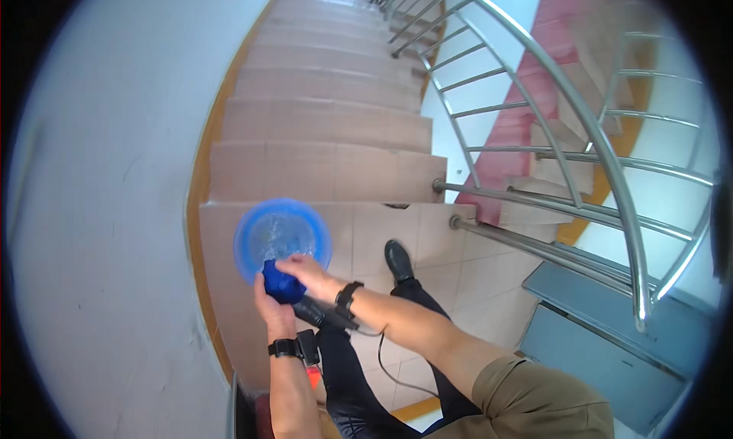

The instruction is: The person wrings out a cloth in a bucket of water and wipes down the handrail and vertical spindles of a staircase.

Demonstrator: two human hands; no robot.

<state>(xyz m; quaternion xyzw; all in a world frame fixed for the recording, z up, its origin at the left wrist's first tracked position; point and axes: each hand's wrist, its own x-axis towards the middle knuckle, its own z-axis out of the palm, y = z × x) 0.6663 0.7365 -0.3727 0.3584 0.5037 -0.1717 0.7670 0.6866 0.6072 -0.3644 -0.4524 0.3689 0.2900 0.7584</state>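
Both of my hands are closed around a bunched dark blue cloth [283, 285], squeezed into a compact lump. My left hand [270, 308] grips it from the left and below, while my right hand [310, 273] wraps it from the upper right. The cloth is over the near edge of a round blue plastic basin [323, 239], which stands on the tiled landing. Water [279, 231] with bright, rippling reflections shows inside the basin. My fingers and the cloth hide part of its near rim.
Tiled stairs [328, 122] lie beyond the basin, with a white wall [114, 179] on the left. A metal railing [592, 122] curves along the right, above a grey-blue box-like piece [603, 363]. My black shoe [398, 261] is right of the basin; a cable [385, 370] hangs near my legs.
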